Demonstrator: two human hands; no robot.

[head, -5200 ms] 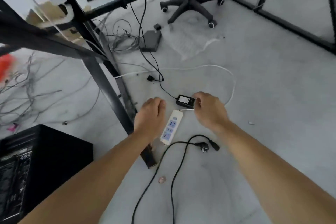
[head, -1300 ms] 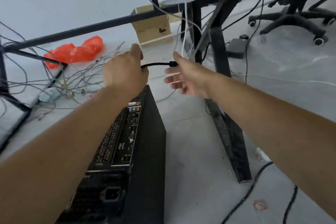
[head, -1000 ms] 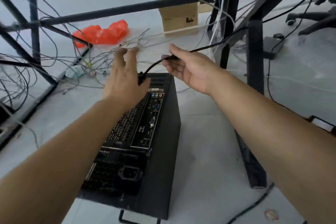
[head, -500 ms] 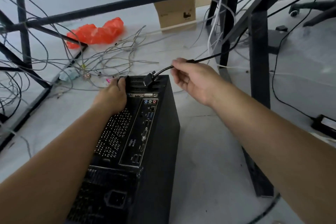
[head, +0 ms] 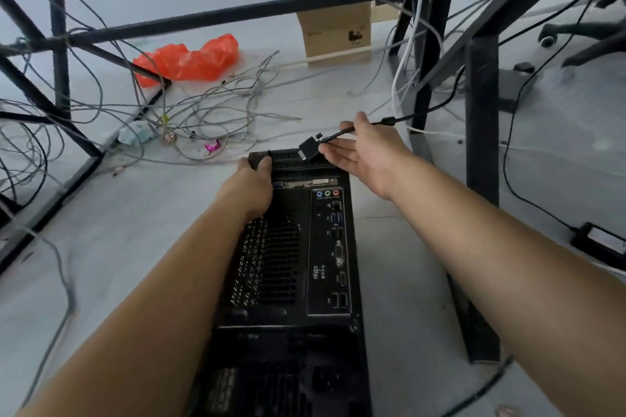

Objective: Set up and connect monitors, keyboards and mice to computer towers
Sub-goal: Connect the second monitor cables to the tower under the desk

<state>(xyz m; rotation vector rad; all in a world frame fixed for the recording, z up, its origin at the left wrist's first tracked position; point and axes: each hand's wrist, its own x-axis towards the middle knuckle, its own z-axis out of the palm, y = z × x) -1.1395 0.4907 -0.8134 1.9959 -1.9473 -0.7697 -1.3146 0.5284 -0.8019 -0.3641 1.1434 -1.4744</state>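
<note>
A black computer tower [head: 325, 342] stands on the floor with its rear port panel facing me. My left hand [head: 252, 186] grips the far left top edge of the tower's back. My right hand [head: 367, 152] holds a black video cable [head: 338, 135] between thumb and fingers, with the other fingers spread. The cable's black plug [head: 309, 150] hangs just above the tower's far edge, over the expansion slots. The cable runs right, behind a black desk leg [head: 481, 132].
Black metal desk frames [head: 216, 15] cross above and to the left. A tangle of grey wires [head: 210, 115], an orange plastic bag [head: 186, 59] and a cardboard box [head: 335, 30] lie beyond the tower. A black power brick [head: 598, 242] sits at right. A chair base [head: 582, 34] is far right.
My left hand has let go of the plug and taken hold of the tower's far top edge. My right hand has brought the cable's plug down closer to the tower's back panel.
</note>
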